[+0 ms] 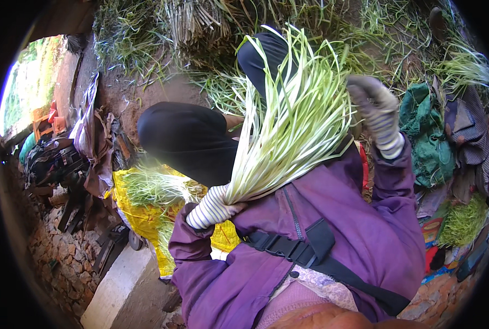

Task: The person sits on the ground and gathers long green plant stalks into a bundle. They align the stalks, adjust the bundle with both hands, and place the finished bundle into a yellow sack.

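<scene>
Purple cloth jacket w/ a long zip (360,214) is filling the spot right by the cam, and a black strap w/ a flat buckle (296,253) is running over it, prob. to hold something on snug. Just past the tummy, a big fan-shaped bunch of long green leaves w/ white stalks (291,137) is leaning out over the lap, tips pointing away. L hand (220,207), in a white knit glove w/ dark stripes, is gripping the white ends, prob. b/c all the stalks are meeting there, so the bunch isn't falling apart while its tips are spreading loose. R hand (372,98), in a dirty gray-white knit glove w/ a striped cuff, is hanging well apart from the L one, just beside the leafy side; it's looking blurry, so can't tell if it's touching or closing on any leaf. Bent knees in black cloth pants (184,134) are sticking out, maybe making a bit of a cradle. On the L, a shiny yellow plastic sack (125,189) is lying under a small pile of pale green stalks (156,186), prob. so they're not getting dirty. Up ahead, a thick bundle of dry tan straw (200,27) is sitting by messy green bits (124,49) on the brown dirt floor (176,90). On the R, a crumpled dark-green cloth (425,131) is lying near a loose pale clump of greens (467,71).
</scene>
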A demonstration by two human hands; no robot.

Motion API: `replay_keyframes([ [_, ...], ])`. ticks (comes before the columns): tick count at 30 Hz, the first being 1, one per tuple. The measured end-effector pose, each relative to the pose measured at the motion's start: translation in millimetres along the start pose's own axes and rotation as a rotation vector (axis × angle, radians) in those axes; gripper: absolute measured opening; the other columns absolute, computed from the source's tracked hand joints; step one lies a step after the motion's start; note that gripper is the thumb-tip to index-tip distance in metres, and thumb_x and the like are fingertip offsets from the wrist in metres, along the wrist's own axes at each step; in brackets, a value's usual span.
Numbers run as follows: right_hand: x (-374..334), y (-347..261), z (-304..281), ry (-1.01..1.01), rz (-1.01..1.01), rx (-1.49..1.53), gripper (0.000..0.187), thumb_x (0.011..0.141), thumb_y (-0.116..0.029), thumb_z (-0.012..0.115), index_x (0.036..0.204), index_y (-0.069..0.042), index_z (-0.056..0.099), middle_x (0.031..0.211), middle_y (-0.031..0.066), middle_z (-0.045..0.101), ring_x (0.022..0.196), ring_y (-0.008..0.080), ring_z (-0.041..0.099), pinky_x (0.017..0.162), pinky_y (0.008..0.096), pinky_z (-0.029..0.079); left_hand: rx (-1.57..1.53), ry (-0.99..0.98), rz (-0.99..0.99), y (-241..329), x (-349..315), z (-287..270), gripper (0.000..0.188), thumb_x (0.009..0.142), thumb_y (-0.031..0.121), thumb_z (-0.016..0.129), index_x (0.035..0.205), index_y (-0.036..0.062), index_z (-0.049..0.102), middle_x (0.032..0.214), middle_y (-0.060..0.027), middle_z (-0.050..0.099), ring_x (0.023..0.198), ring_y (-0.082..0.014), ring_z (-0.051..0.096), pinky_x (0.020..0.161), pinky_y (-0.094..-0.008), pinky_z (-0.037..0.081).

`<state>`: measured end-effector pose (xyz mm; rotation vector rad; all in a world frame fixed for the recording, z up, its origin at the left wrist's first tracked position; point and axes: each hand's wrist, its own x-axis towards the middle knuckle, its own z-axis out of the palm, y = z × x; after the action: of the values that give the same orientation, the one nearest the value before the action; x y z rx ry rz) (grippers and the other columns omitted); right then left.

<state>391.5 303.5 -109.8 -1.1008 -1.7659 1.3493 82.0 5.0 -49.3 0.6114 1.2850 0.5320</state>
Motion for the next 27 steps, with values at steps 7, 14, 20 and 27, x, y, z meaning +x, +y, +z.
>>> replay_keyframes([
  [7,58.1,-23.8,58.5,-0.449,-0.066,-0.524,0.036,0.083,-0.037,0.072,0.099,-0.005,0.070,0.095,0.0124,0.067,0.091,0.0326,0.065,0.081,0.0398,0.052,0.171,0.062,0.062,6.0,-1.0,7.6,0.044,0.084,-0.006,0.066,0.127,0.0035,0.062,0.118,-0.0068,0.070,0.112,-0.0144,0.062,0.097,-0.0277,0.046],
  [14,55.3,-14.1,62.2,-0.450,-0.028,-0.474,0.023,0.082,-0.022,0.073,0.096,-0.004,0.069,0.082,0.0148,0.068,0.076,0.0301,0.068,0.069,0.0375,0.054,0.221,0.059,0.063,4.6,2.1,3.6,0.048,0.082,-0.006,0.068,0.128,0.0051,0.061,0.115,-0.0078,0.071,0.108,-0.0145,0.064,0.095,-0.0274,0.047],
  [20,41.3,17.6,32.4,0.001,-0.062,-0.614,0.024,0.085,-0.026,0.075,0.089,-0.004,0.066,0.076,0.0117,0.068,0.065,0.0234,0.066,0.064,0.0340,0.054,0.208,0.069,0.060,5.7,2.3,2.3,0.048,0.082,-0.005,0.068,0.128,0.0050,0.061,0.115,-0.0086,0.070,0.109,-0.0142,0.064,0.096,-0.0272,0.047],
  [27,45.6,60.6,-47.6,0.177,0.188,-0.897,0.046,0.087,-0.049,0.069,0.101,-0.006,0.069,0.092,0.0133,0.072,0.083,0.0279,0.070,0.077,0.0371,0.054,0.149,0.062,-0.012,10.7,2.4,-1.6,0.046,0.082,-0.004,0.068,0.127,0.0051,0.061,0.111,-0.0077,0.071,0.104,-0.0141,0.064,0.092,-0.0274,0.049],
])
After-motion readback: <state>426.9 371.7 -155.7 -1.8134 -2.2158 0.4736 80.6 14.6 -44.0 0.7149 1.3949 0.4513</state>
